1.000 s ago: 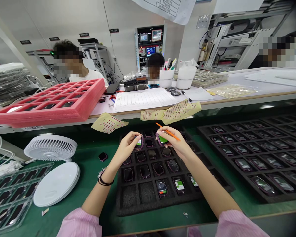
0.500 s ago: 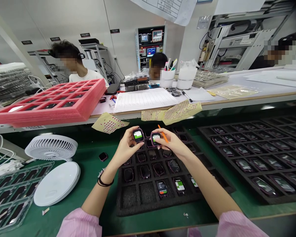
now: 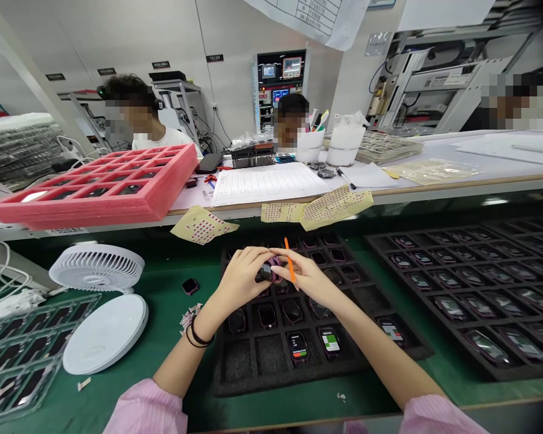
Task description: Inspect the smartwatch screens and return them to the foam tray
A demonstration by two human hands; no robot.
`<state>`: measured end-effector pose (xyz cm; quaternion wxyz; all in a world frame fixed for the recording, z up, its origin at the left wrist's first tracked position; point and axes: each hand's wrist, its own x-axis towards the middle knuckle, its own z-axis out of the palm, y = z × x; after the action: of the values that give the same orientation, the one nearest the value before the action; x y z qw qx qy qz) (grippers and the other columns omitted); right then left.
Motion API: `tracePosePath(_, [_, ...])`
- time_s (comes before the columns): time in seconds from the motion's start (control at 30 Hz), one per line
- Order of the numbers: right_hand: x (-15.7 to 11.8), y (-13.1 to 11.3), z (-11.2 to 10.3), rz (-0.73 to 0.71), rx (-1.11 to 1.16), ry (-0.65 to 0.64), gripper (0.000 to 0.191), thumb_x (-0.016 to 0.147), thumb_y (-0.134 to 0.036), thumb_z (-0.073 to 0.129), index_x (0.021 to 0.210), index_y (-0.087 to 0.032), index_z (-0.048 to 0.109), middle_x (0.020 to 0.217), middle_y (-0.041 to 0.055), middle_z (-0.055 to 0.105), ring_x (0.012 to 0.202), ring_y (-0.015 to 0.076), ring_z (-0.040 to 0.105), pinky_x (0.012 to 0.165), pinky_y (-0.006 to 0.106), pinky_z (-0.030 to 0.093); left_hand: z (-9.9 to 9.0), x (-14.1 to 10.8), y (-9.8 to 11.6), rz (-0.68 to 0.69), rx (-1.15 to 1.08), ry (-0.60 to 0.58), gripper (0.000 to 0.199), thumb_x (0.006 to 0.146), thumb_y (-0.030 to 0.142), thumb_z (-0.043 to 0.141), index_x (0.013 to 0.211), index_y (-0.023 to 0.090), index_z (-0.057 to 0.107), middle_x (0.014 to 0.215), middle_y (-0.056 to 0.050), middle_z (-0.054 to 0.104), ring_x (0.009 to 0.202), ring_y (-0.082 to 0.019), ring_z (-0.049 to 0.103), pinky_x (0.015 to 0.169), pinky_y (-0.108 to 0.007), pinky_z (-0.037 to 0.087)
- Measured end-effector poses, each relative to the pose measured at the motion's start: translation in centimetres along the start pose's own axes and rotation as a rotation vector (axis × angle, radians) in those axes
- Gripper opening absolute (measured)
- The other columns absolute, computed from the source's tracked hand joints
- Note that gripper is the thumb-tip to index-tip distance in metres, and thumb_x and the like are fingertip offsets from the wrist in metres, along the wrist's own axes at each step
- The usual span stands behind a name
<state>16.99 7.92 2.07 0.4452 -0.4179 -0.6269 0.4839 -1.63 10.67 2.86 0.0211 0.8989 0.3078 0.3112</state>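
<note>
The left hand closes around a smartwatch, mostly hidden in the grip; the right hand pinches an orange stick just beside it, both above a black foam tray.

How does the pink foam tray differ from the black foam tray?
The pink foam tray is bright and sits on the white bench; the black foam tray is dark and lies lower, on the green mat. The left hand and right hand are over the black tray, not the pink one. The black tray holds smartwatches; the pink tray's contents are too dark to tell. Both have rectangular cells.
</note>
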Motion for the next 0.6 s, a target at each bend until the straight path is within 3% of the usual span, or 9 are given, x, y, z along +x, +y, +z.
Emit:
tracePosePath(0.17, [0.2, -1.0, -0.7, 0.016, 0.195, -0.157, 0.044, 0.074, -0.038, 0.073, 0.115, -0.025, 0.064, 0.099, 0.0033, 0.066, 0.097, 0.0197, 0.060, 0.086, 0.035, 0.049, -1.0, 0.2, 0.8, 0.064, -0.142, 0.141, 0.046, 0.071, 0.018, 0.067, 0.116, 0.021, 0.058, 0.113, -0.009, 0.063, 0.105, -0.025, 0.056, 0.091, -0.041, 0.044])
tracePosePath(0.27, [0.2, -1.3, -0.9, 0.039, 0.269, -0.263, 0.039, 0.074, -0.037, 0.072, 0.110, -0.022, 0.067, 0.095, 0.0032, 0.066, 0.095, 0.0189, 0.060, 0.088, 0.036, 0.048, -1.1, 0.2, 1.2, 0.078, -0.186, 0.149, 0.045, 0.071, 0.021, 0.067, 0.115, 0.023, 0.059, 0.114, -0.010, 0.064, 0.106, -0.026, 0.057, 0.092, -0.041, 0.044])
tracePosePath(0.6, [0.2, -1.1, -0.7, 0.065, 0.411, -0.232, 0.039, 0.064, -0.031, 0.081, 0.100, -0.020, 0.070, 0.099, 0.0049, 0.068, 0.095, 0.0195, 0.062, 0.090, 0.036, 0.047, -1.1, 0.0, 1.4, 0.098, -0.238, 0.115, 0.047, 0.074, 0.019, 0.066, 0.119, 0.023, 0.057, 0.115, -0.009, 0.066, 0.108, -0.024, 0.059, 0.092, -0.039, 0.044])
